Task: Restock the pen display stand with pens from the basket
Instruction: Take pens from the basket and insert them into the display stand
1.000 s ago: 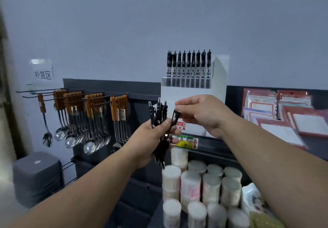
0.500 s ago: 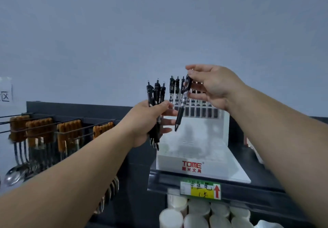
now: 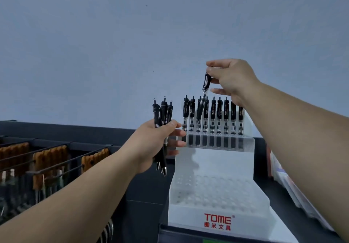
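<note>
While left hand (image 3: 151,144) grips pens (image 3: 163,114), right hand (image 3: 234,80) pinches pen (image 3: 204,89) above mostly empty stand (image 3: 217,186).

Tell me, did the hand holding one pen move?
Yes. The right hand rose: a second ago it was below the top row on the stand; now it holds its pen above that row.

Wooden-handled utensils (image 3: 50,160) hang on a dark rack (image 3: 56,135), down-left of the left fingers (image 3: 179,133); flat packets (image 3: 283,178) lie down-right of the right fingers (image 3: 219,91).

Plain blue-grey wall (image 3: 132,34) behind dark shelf unit (image 3: 56,131) w/ wire hooks (image 3: 75,157) left.
</note>
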